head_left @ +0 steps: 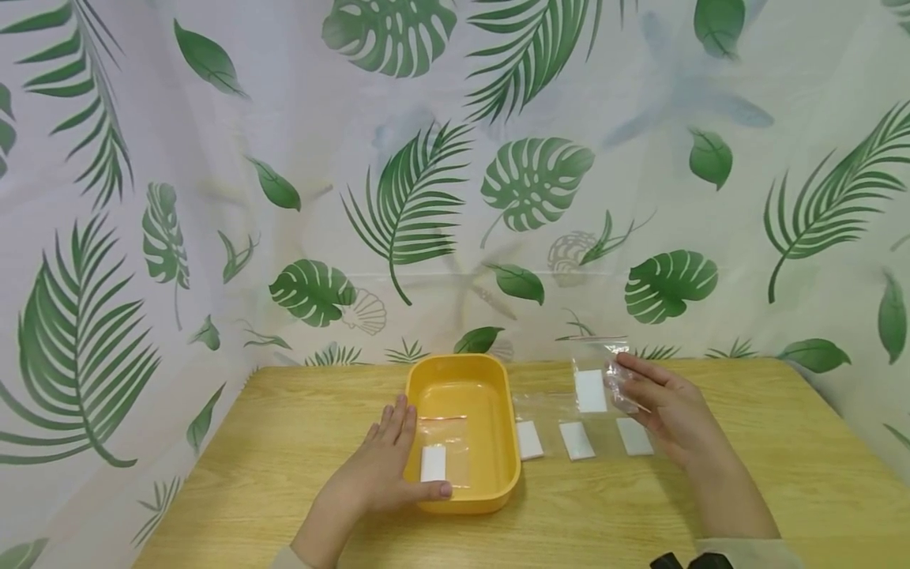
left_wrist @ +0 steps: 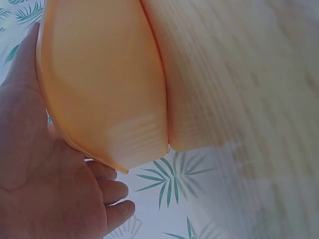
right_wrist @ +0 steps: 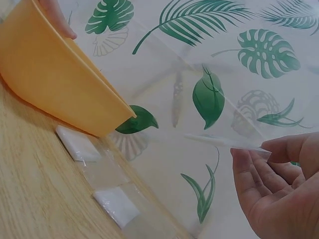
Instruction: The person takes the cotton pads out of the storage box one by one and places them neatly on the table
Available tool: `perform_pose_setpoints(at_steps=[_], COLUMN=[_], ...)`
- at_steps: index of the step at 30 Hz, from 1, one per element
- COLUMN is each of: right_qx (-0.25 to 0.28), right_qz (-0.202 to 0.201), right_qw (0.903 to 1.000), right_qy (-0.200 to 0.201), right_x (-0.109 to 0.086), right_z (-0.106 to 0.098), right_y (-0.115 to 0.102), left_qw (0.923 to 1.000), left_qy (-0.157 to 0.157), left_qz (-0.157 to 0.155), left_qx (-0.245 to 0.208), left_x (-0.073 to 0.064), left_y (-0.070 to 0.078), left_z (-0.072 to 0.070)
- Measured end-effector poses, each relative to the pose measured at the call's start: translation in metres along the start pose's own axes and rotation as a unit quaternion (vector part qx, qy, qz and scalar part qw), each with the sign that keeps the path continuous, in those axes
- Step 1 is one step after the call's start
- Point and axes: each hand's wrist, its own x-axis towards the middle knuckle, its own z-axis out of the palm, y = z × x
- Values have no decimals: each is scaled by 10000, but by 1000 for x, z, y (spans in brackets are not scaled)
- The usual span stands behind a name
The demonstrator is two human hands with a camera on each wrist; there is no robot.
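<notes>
A yellow plastic tub (head_left: 513, 442) stands on the table, and my left hand (head_left: 373, 470) lies against its left side with fingers extended and the thumb across the near rim. Inside the tub is a clear zip bag (head_left: 457, 450) holding a white rectangular piece. My right hand (head_left: 668, 411) pinches another clear zip bag (head_left: 590, 356) by its right side, above the table; a white rectangle (head_left: 591, 391) shows in it. The right wrist view shows this held bag (right_wrist: 214, 141) nearly edge-on. Left wrist view: fingers press the outside of the tub (left_wrist: 104, 74).
Right of the tub, a row of 3 clear bags lies on the wooden table (head_left: 569, 514), each with a white piece: one beside the tub (head_left: 529, 440), a middle one (head_left: 577, 440) and a right one (head_left: 634, 437). A leaf-print curtain (head_left: 441, 308) hangs behind the table.
</notes>
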Motion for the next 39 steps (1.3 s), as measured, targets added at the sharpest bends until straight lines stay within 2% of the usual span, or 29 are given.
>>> perform_pose_setpoints(at_steps=[6, 12, 19, 25, 33, 39], right_qx=[173, 409, 429, 665, 283, 457], right_qz=[-141, -139, -115, -131, -32, 8], right_qw=[9997, 9990, 9989, 9976, 9976, 9965], right_qy=[-137, -94, 120, 165, 635, 707], right_x=[-1, -2, -3, -3, -5, -6], right_z=[-7, -12, -18, -26, -34, -41], right_y=[0, -3, -5, -8, -13, -14], left_qw=[10000, 10000, 10000, 10000, 10000, 9999], left_qy=[-8, 8, 16, 28, 54, 79], left_qz=[4, 40, 20, 30, 43, 109], left_qx=[21, 14, 57, 35, 20, 32], left_x=[0, -1, -1, -2, -1, -1], left_y=[1, 1, 2, 3, 3, 3], left_z=[-1, -2, -3, -4, -4, -2])
